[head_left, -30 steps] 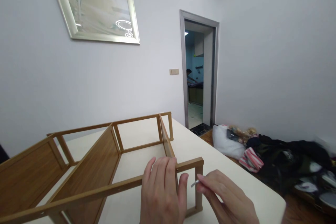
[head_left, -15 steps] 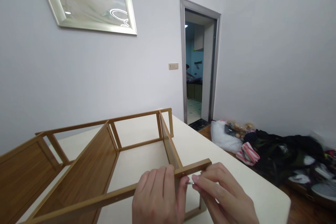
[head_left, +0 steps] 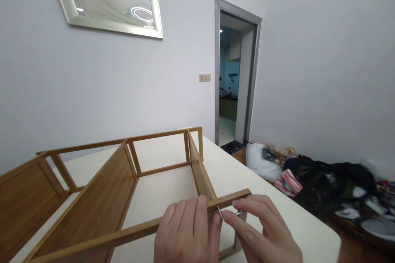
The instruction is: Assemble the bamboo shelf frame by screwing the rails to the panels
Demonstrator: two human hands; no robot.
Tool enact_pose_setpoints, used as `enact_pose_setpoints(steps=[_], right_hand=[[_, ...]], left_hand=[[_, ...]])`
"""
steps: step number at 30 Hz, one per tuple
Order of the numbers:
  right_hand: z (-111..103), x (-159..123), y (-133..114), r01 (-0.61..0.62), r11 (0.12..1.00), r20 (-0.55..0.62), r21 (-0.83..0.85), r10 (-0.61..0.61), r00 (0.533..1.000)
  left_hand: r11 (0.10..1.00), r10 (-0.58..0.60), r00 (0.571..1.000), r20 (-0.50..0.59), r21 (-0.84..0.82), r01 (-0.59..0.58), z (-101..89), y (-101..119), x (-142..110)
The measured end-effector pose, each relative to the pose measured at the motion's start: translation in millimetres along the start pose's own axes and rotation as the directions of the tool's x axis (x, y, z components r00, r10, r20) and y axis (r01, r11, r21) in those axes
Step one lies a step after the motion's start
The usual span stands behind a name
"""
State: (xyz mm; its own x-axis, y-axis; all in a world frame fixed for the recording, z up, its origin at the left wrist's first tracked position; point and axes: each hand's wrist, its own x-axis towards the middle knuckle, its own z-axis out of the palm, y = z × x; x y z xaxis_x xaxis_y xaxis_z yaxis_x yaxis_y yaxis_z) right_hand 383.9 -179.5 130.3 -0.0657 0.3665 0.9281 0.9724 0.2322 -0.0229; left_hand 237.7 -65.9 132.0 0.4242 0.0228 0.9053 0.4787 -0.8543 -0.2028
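Note:
A brown wooden shelf frame (head_left: 135, 230) lies on its side on a cream table. My left hand (head_left: 187, 230) is wrapped round its near rail, fingers over the top and thumb below, beside the end shelf board (head_left: 202, 168). In my right hand (head_left: 262, 226) is a thin bent metal hex key (head_left: 220, 212), held between thumb and fingers. The tip of the key meets the near rail just right of my left hand. Whether a screw sits there is too small to tell.
The cream table (head_left: 308, 230) extends right to a rounded corner. On the floor beyond lie a white bag (head_left: 262, 162), a striped pink cloth (head_left: 288, 183), dark clothes (head_left: 333, 185) and shoes (head_left: 378, 228). A doorway (head_left: 230, 131) opens at the back, and a framed picture (head_left: 117, 28) hangs on the wall.
The hex key's tip has come up against the rail, where before it pointed sideways below it. My right fingers have spread along the key. My left hand keeps its grip.

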Motion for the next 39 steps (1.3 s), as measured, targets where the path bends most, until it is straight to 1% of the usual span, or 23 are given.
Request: enact_pose_setpoints(steps=[6, 10, 15, 19, 22, 25, 30, 34, 37, 39], right_hand=[[5, -5, 7, 0.034, 0.999, -0.02, -0.016, -0.034, 0.999], [0, 4, 8, 0.085, 0.994, 0.034, -0.064, -0.083, 0.996], [-6, 19, 1, 0.151, 0.977, 0.069, -0.152, -0.142, 0.987], [-8, 24, -2, 0.203, 0.958, 0.105, -0.203, -0.185, 0.977], [-10, 24, -3, 0.212, 0.952, 0.116, -0.222, -0.19, 0.975], [-13, 27, -5, 0.222, 0.947, 0.155, -0.232, -0.189, 0.97], [-19, 39, -7, 0.299, 0.921, 0.251, -0.249, -0.236, 0.939], [-25, 46, -7, 0.306, 0.905, 0.277, -0.296, -0.226, 0.934], [-33, 52, -7, 0.369, 0.885, 0.356, -0.284, -0.261, 0.897], [-38, 55, -7, 0.405, 0.869, 0.375, -0.283, -0.289, 0.881]], left_hand=[[0.999, 0.001, 1.0, 0.026, -0.044, 0.0, -0.9, -2, 0], [0.998, -0.004, 0.999, 0.038, -0.069, 0.007, -1.7, -2, -1], [0.996, -0.008, 0.999, 0.042, -0.094, 0.011, -3.5, -3, 0], [0.995, -0.009, 0.999, 0.034, -0.1, 0.012, -3.6, -2, 2], [0.994, -0.019, 0.999, 0.036, -0.104, 0.022, -3.7, -1, 3], [0.994, -0.022, 0.999, 0.035, -0.111, 0.025, -4.3, 0, 3], [0.993, -0.02, 0.999, 0.042, -0.113, 0.025, -3.7, -1, 4], [0.993, -0.013, 0.999, 0.032, -0.118, 0.017, -3.8, 0, 4], [0.992, -0.018, 0.999, 0.031, -0.125, 0.022, -5.2, 1, 4], [0.991, -0.017, 0.999, 0.033, -0.129, 0.022, -6.0, 1, 4]])
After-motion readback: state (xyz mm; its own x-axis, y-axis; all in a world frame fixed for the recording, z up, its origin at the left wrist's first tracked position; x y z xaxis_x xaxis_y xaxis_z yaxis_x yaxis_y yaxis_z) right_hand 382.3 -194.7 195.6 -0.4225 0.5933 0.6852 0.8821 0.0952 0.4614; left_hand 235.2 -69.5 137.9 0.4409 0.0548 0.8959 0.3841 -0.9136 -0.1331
